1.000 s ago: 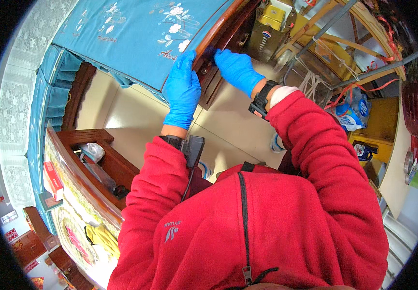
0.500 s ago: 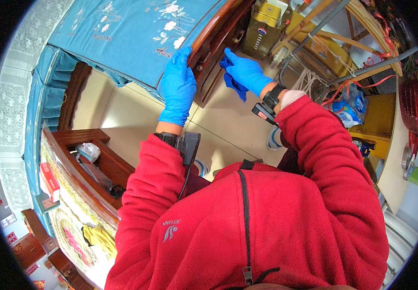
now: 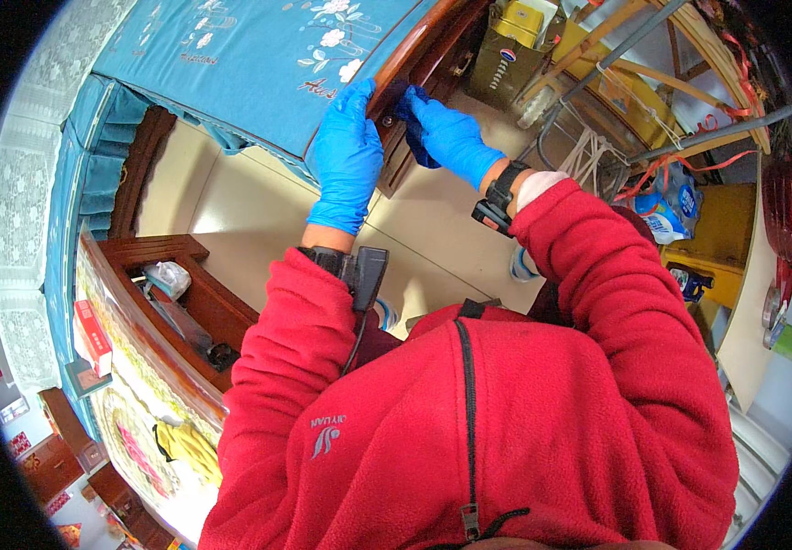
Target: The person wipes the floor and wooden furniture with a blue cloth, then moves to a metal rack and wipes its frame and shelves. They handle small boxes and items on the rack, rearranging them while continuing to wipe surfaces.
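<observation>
My left hand, in a blue glove, lies on the corner of a blue embroidered cover. Its fingers stretch out flat along the reddish-brown wooden edge of the covered furniture, with nothing seen in them. Beside it, my right hand, gloved alike, holds a bunched dark blue cloth. That cloth presses against the wooden front below the edge, next to a small round lock. The right fingertips are partly hidden by the cloth.
At the upper right stands an olive-green box beside a metal and wooden frame with white cord. Plastic-wrapped blue packs sit farther right. To the left is a wooden table with an open shelf and a red box on top.
My right hand has moved left with the cloth, from just off the wooden front to against it, closer to my left hand. The left hand stays at the edge, shifted slightly in view.
</observation>
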Demonstrator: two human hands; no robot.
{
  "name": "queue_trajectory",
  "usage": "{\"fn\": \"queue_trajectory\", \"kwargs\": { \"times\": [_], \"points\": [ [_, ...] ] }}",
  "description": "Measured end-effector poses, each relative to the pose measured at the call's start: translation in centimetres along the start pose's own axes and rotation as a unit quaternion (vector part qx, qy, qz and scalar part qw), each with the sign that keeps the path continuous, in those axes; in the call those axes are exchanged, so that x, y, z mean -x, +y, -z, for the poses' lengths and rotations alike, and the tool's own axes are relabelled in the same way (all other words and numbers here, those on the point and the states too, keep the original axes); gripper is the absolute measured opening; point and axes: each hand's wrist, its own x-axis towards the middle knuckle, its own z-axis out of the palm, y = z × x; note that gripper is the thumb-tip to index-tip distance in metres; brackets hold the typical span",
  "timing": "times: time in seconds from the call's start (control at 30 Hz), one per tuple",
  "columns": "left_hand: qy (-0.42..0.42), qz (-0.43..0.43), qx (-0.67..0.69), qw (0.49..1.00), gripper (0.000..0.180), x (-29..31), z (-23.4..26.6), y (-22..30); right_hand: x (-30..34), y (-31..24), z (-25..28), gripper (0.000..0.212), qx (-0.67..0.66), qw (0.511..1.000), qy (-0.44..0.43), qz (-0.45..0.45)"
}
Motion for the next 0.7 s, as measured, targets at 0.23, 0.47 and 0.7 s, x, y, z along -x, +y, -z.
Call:
{"fn": "queue_trajectory", "kwargs": {
  "times": [0.23,0.47,0.7],
  "points": [
    [-0.002,0.015,-0.001,1.000,0.051,0.0,0.1,0.2,-0.3,1.2,1.4,0.051,0.091,0.992,-0.067,0.050],
    [0.008,0.000,-0.002,1.000,0.051,-0.1,0.0,0.3,-0.1,0.2,1.3,0.043,0.063,0.994,-0.073,0.051],
    [0.002,0.007,-0.002,1.000,0.050,0.1,0.0,0.1,0.1,0.5,1.0,0.049,0.080,0.993,-0.046,0.067]
  ]
}}
